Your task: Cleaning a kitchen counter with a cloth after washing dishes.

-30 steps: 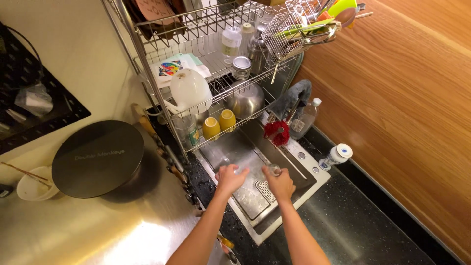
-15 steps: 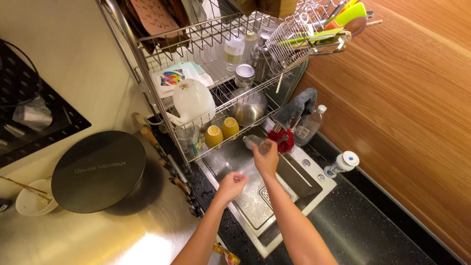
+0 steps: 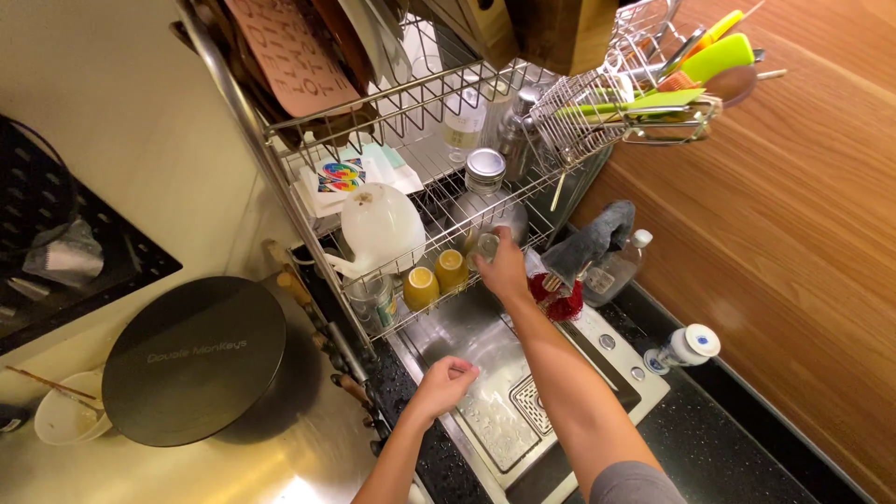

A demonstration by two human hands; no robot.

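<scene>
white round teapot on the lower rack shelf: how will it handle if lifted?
The white round ceramic-looking teapot is probably heavy for its size and fragile. Its glossy, bulbous body looks slippery, so it may roll or tip if pushed. It sits close beside the two yellow cups, so knocks seem likely.

your right hand [image 3: 505, 271] hides most of the small glass [image 3: 486, 246] | top rack [image 3: 401, 103] cut off by the edge | your left hand [image 3: 444, 385] fingers curled under

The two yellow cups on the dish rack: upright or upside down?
Cannot tell for sure. The yellow cups stand side by side on the lower rack; only rounded ends show.
</scene>
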